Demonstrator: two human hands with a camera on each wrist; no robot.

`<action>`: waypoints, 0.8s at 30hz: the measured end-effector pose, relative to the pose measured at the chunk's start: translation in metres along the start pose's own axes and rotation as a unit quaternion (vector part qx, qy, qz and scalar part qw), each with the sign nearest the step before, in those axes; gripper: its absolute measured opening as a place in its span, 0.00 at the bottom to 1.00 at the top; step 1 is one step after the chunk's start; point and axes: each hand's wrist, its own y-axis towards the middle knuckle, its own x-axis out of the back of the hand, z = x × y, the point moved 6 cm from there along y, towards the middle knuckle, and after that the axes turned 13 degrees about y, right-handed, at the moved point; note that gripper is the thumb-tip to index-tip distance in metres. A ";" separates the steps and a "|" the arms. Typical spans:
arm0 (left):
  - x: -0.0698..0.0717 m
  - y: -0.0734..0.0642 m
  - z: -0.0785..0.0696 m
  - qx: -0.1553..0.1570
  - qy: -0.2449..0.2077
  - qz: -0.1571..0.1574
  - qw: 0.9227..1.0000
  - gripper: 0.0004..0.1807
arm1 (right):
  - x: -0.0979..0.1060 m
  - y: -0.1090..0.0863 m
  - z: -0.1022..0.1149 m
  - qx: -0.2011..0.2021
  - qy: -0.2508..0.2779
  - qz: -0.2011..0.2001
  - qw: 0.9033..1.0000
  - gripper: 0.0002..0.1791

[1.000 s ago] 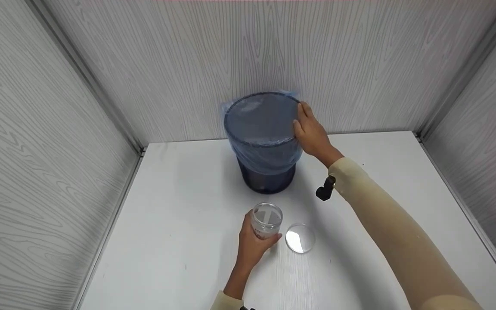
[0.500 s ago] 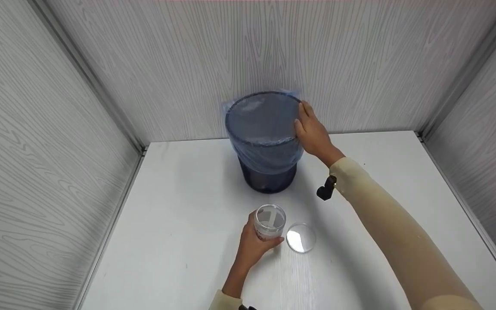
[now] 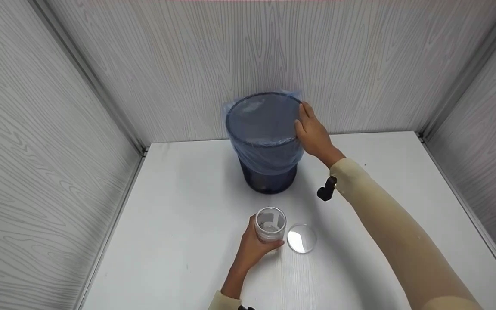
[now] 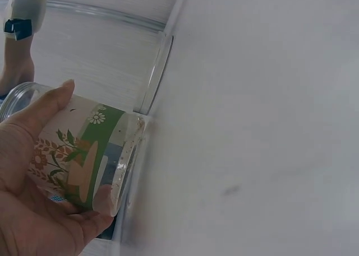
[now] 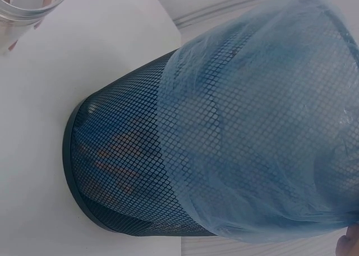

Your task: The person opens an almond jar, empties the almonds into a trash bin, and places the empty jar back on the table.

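My left hand (image 3: 251, 250) grips a clear jar (image 3: 270, 234) near the middle of the table, its open mouth facing up. In the left wrist view the jar carries a label (image 4: 84, 155) with flowers and a green band, and small crumbs cling near its base. At the back, my right hand (image 3: 315, 137) holds the right side of the rim of a dark mesh wastebasket (image 3: 269, 183), thumb inside and fingers over the edge. A blue plastic bag (image 5: 252, 133) lines the wastebasket and folds down over its outside. Right of the jar lies a round clear lid (image 3: 302, 238).
The white table (image 3: 179, 224) runs back to a wood-grain wall (image 3: 166, 73) close behind the wastebasket. Similar walls stand at left and right. A small black device (image 3: 327, 188) is fixed at the right sleeve's cuff.
My left hand and the jar have shifted slightly right and toward me, and the jar's mouth now faces up more squarely. My right hand stays on the wastebasket rim.
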 end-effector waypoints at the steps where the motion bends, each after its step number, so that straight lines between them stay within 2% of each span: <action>1: 0.000 0.000 0.000 0.000 0.000 0.001 1.000 0.57 | 0.000 0.000 0.000 0.001 0.000 -0.001 1.000 0.35; 12: 0.000 0.003 0.005 0.015 0.005 -0.008 1.000 0.56 | 0.000 0.000 0.002 0.006 -0.002 0.000 1.000 0.35; 19: 0.005 0.001 0.003 -0.009 0.008 0.007 1.000 0.55 | -0.001 0.000 0.003 0.010 0.004 -0.004 1.000 0.35; 24: 0.005 0.001 0.002 -0.001 0.006 0.023 1.000 0.56 | -0.001 0.001 0.000 0.001 0.003 0.003 1.000 0.35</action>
